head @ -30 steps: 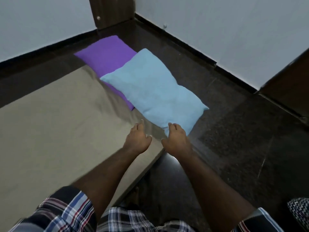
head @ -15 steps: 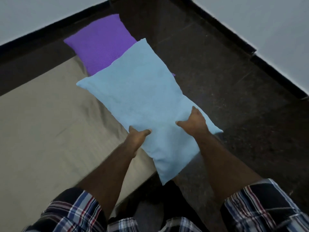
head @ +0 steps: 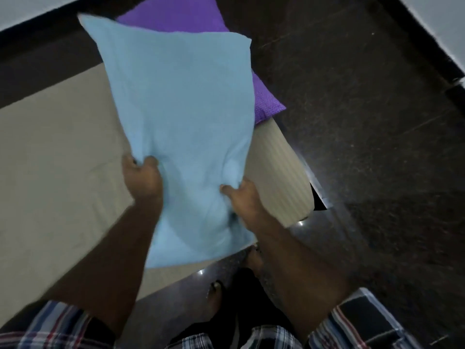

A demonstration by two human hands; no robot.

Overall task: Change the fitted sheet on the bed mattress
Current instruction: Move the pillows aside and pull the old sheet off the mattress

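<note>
Pillows are being cleared off the mattress [head: 57, 157] first, I'd say. The left hand [head: 143, 177] and right hand [head: 242, 197] each clutch the lower part of the blue pillow [head: 181, 117], lifted above the mattress's near corner. The beige fitted sheet [head: 281, 172] is on the mattress; the purple pillow [head: 266, 104] lies at its far corner. Next, the blue pillow needs setting aside, clear of the sheet.

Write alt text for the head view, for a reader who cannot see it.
Both hands, left and right, grip a light blue pillow by its near end, lifted over the corner of a beige-sheeted mattress. A purple pillow lies partly hidden behind it, on the mattress's far end, with dark floor around.
</note>
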